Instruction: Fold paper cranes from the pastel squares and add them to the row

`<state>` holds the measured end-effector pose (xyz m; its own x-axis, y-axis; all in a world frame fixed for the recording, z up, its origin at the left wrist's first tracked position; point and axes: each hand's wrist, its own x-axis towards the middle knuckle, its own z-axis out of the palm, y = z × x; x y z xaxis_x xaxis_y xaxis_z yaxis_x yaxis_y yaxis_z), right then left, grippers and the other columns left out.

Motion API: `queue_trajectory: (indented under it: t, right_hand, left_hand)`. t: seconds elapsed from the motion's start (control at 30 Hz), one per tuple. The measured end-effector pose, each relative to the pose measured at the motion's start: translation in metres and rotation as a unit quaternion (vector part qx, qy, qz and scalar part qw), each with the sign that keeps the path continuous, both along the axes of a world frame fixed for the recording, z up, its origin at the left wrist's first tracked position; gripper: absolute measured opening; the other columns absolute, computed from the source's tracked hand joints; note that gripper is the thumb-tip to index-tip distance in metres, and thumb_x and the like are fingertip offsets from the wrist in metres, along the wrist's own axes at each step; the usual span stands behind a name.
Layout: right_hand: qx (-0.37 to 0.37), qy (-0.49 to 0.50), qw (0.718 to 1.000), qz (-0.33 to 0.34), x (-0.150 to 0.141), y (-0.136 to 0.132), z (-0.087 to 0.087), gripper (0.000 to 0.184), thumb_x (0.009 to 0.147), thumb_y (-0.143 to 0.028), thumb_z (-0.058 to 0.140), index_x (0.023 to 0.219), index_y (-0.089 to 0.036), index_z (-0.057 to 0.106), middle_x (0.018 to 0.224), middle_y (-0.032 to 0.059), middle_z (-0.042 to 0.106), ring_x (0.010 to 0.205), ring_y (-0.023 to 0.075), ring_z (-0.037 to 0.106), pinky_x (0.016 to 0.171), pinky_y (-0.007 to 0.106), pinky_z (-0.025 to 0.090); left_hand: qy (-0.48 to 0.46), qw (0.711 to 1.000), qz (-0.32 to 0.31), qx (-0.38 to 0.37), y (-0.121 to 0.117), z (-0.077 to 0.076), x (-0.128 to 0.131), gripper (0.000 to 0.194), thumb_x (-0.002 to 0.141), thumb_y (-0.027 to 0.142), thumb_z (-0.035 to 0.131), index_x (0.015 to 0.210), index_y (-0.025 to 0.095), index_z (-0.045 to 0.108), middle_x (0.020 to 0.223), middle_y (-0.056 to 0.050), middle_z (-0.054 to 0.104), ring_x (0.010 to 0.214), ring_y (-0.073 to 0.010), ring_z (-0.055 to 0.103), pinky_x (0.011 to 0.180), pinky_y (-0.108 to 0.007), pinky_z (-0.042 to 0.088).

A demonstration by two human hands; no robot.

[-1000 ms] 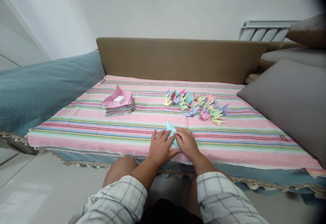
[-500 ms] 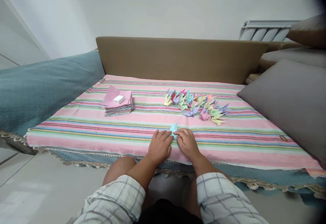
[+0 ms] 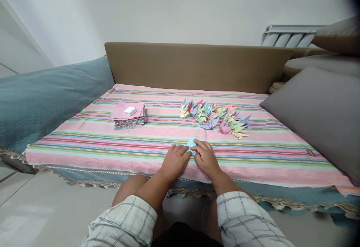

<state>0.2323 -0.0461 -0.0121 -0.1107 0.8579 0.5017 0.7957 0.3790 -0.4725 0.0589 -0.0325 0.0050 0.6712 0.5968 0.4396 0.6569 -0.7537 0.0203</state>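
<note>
We have both hands together over a small folded piece of light-blue paper (image 3: 191,142), which lies near the front edge of a striped cloth (image 3: 78,149). Our left hand (image 3: 175,161) rests at the paper's left and near side, fingers bent toward it and the tips touching it, while our right hand (image 3: 207,159) meets it from the other side, index finger and thumb at its right edge. We cannot tell whether either hand pinches the paper or only presses it down, since the fingers cover part of it. Beyond our hands and a little to the right, we have a loose cluster of folded paper cranes (image 3: 211,124), in purple, green, yellow, pink, red and blue, many of them touching. Well to the left stands a stack of square paper sheets (image 3: 129,122), pink on top, with a small white block (image 3: 130,111) lying on it (what the block is, we cannot make out). A large grey cushion (image 3: 312,116) leans in at the right, and near it a small brownish thing (image 3: 311,152) lies on the cloth. Behind all this runs a brown backrest (image 3: 194,67), and our checked sleeves (image 3: 250,217) are pushed up the forearms.
</note>
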Motion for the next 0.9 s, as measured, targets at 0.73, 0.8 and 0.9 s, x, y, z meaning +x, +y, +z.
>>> queue_trajectory:
  t: [0.73,0.8,0.9]
  right_hand:
    - [-0.006,-0.031,0.999,0.028,0.005,0.004,0.007,0.031,0.078,-0.016,0.048,0.101,-0.027,0.066,0.121,0.0022,0.061,0.114,0.0231,0.048,0.101,0.046,0.026]
    - [-0.013,-0.023,0.999,0.041,0.007,0.006,0.008,0.030,0.076,-0.017,0.050,0.099,-0.027,0.067,0.117,0.0029,0.062,0.109,0.0222,0.051,0.098,0.043,0.031]
    - [-0.025,-0.017,0.998,0.048,0.007,0.006,0.010,0.027,0.074,-0.020,0.053,0.097,-0.026,0.067,0.111,0.0039,0.064,0.102,0.0218,0.053,0.093,0.040,0.035]
  left_hand:
    - [-0.065,0.997,0.013,-0.039,0.012,0.007,-0.010,0.017,0.087,0.024,0.050,0.096,0.024,0.064,0.110,-0.004,0.067,0.104,-0.0191,0.056,0.098,-0.042,0.037]
    - [-0.072,0.997,0.014,-0.039,0.012,0.007,-0.010,0.017,0.086,0.025,0.051,0.097,0.024,0.064,0.110,-0.003,0.067,0.104,-0.0188,0.056,0.097,-0.041,0.037]
    - [-0.080,0.996,0.022,-0.046,0.013,0.005,-0.010,0.019,0.086,0.021,0.051,0.098,0.026,0.064,0.111,-0.002,0.067,0.105,-0.0189,0.055,0.098,-0.042,0.035]
